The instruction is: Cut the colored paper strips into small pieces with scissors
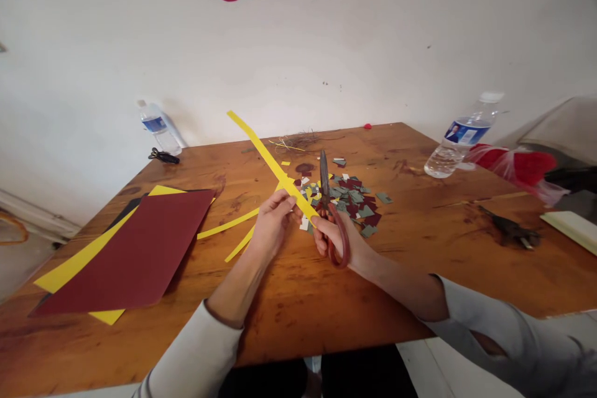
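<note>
A long yellow paper strip (265,152) slants up and to the left above the table. My left hand (276,219) pinches it near its lower part. At the strip's lower end, my right hand (336,235) touches it with the thumb and also holds scissors (339,239) with dark red handles, their dark blades pointing away from me. Behind and beside the hands lies a pile of small cut paper pieces (357,196) in grey, dark red, yellow and white. More yellow strips (228,222) lie on the table left of my left hand.
Dark red (135,249) and yellow sheets (88,255) lie at the left of the wooden table (289,317). Water bottles stand at the back left (156,127) and right (459,137). A dark object (510,230) and a red bag (517,165) are at the right.
</note>
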Motion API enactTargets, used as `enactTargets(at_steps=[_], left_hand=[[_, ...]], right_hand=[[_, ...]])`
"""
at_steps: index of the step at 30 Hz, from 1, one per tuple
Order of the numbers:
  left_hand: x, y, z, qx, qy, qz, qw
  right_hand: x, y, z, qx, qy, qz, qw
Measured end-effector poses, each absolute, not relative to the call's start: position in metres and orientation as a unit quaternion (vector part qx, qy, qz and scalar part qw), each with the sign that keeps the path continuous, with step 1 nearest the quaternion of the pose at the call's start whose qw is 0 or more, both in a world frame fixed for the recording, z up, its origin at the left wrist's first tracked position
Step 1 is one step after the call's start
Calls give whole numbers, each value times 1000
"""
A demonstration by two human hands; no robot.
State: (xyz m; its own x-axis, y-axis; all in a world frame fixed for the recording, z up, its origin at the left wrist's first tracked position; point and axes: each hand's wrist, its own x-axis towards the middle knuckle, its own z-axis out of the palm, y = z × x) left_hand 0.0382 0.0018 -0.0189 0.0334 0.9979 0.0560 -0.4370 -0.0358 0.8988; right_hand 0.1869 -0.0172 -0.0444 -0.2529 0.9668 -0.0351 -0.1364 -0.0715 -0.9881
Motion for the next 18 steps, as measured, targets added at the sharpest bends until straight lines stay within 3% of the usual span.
enactTargets(at_steps=[11,18], left_hand=[[49,-8,-23,507,395,536,547],[48,-6,-23,494,412,574,508]], right_hand=[[186,-20,-39,-469,-530,554,438],[186,-25,-33,-477,-532,548,435]])
